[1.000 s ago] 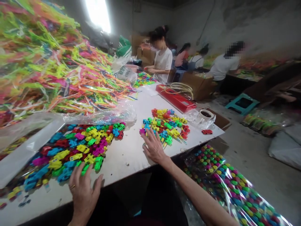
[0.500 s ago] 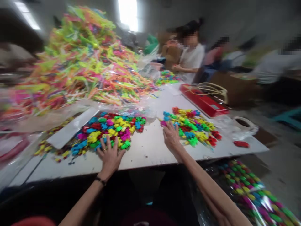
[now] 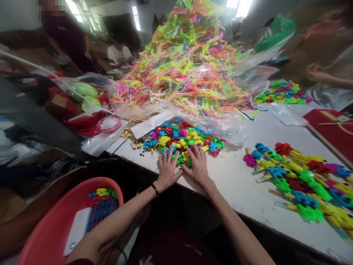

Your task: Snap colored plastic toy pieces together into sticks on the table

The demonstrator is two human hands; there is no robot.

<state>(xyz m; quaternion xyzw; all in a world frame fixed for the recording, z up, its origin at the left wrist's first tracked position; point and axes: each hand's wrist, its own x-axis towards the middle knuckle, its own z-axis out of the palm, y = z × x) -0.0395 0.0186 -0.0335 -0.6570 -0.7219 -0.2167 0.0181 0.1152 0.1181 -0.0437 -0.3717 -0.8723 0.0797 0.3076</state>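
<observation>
Side by side at the near edge of the white table [image 3: 231,184], both hands touch a heap of small coloured plastic toy pieces [image 3: 165,140]. My left hand [image 3: 167,171] lies with its fingers spread on the front of the heap; a ring and a dark bead bracelet show on it. Beside it, my right hand [image 3: 198,167] also has its fingers spread over the pieces, its thumb close to the left one. Neither hand grips anything. To the right lies a second group of toy pieces [image 3: 298,180], some with clear stick-like parts.
Behind the heap rises a tall pile of bright plastic strips [image 3: 187,77]. A white strip [image 3: 151,124] and clear plastic film [image 3: 220,127] lie between. A red basin [image 3: 49,221] stands lower left, a red box [image 3: 331,129] at right. Other people are in the background.
The view has turned left. My right hand has moved from the right-hand group of toys to the heap beside my left hand. The red basin has come into fuller view.
</observation>
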